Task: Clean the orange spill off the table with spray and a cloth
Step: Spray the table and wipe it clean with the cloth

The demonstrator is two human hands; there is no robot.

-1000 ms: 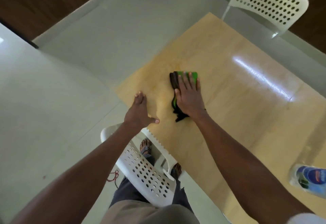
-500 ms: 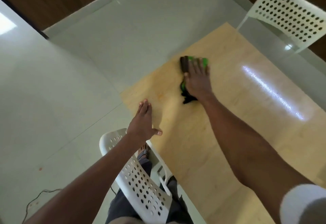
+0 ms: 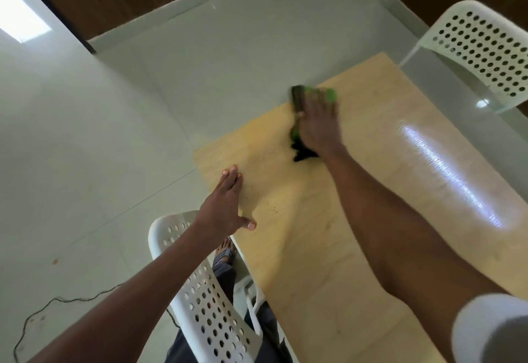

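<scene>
My right hand (image 3: 317, 125) presses flat on a green and black cloth (image 3: 300, 95) near the far left edge of the light wooden table (image 3: 371, 191). The hand and cloth are blurred by motion. The cloth sticks out beyond my fingertips and trails dark behind my wrist. My left hand (image 3: 225, 205) lies flat on the table's near left corner, fingers together and thumb spread, holding nothing. A few dark specks (image 3: 273, 207) sit on the wood to the right of the left hand. No orange stain is plain to see. The spray bottle is out of view.
A white perforated chair (image 3: 205, 299) stands below my left arm, against the table's near edge, with my legs and a foot behind it. A second white chair (image 3: 483, 45) stands at the far right. A thin cable (image 3: 57, 305) lies on the pale tiled floor.
My right hand has slid the cloth away from me, from the table's middle towards its far left edge. The left hand stays planted. The spray bottle has left the view.
</scene>
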